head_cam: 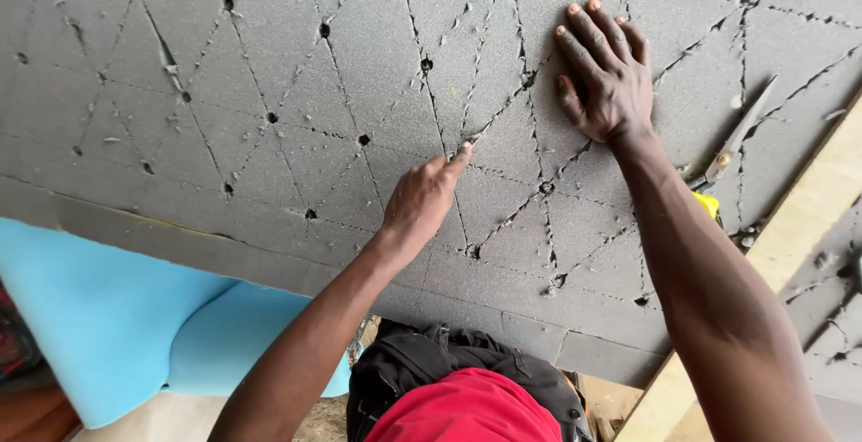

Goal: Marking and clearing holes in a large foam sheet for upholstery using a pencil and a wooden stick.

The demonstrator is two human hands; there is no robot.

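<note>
Both hands are laid on a large grey foam sheet (269,65) that fills most of the view. At the right hand (603,74) the palm is pressed flat on the sheet with the fingers stretched out and held close together, so that nothing is gripped by it. At the left hand (422,200) the fingers are curled and drawn together toward a tip, where a small thin blade (469,142) seems to be pinched; only a short pale sliver of it is seen, and how it is held cannot be told exactly. Its tip is set on one of the cut lines that cross the sheet in a diamond pattern, with small round holes punched where the lines meet.

Judged from this, the scoring of the diamond lines is the step in hand, with the sheet steadied by the flat hand while a groove is worked. A steady draw along the marked line would be called for next, kept away from the pressing hand just beside it.

A pair of scissors (736,137) with a yellow handle is left on the sheet, right of the right forearm. A light blue cushion (108,316) is seen below the sheet's near edge, and a pale wooden board (808,218) runs along its right side.
</note>
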